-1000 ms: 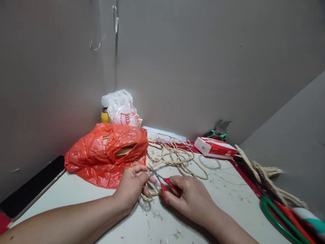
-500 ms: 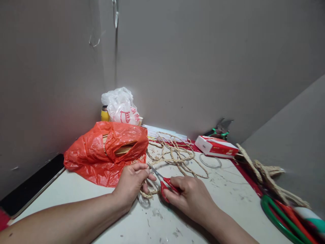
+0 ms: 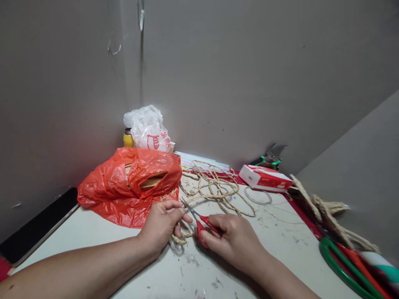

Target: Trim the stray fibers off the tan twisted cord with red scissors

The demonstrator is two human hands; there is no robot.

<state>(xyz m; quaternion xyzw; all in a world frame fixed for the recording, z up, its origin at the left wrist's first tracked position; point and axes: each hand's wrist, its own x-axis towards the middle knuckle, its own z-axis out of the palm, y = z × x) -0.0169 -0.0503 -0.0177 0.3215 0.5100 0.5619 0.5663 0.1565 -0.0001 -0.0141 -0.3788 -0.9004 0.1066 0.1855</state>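
My right hand [image 3: 232, 234] grips the red handles of a pair of scissors [image 3: 204, 226], whose slightly parted blades point up and left to the fingertips of my left hand. Pinched in my left hand [image 3: 165, 220] is a braided straw rope, with a short loop of the rope [image 3: 180, 240] hanging under the fingers. A longer tangle of the same braided rope [image 3: 215, 187] lies on the table behind the hands. What lies exactly between the blade tips is too small to tell.
An orange plastic bag [image 3: 109, 187] with wooden pieces lies left, near a black phone-like slab [image 3: 40, 224]. Behind stand a white bag [image 3: 148, 128] and yellow bottle [image 3: 128, 139]. Right are a red-white box [image 3: 264, 178], pruning shears [image 3: 272, 155], a wire ring [image 3: 258, 196] and green-handled scissors [image 3: 343, 270].
The view has shifted very slightly. Both hands, the scissors and the rope hold nearly the same positions as before.
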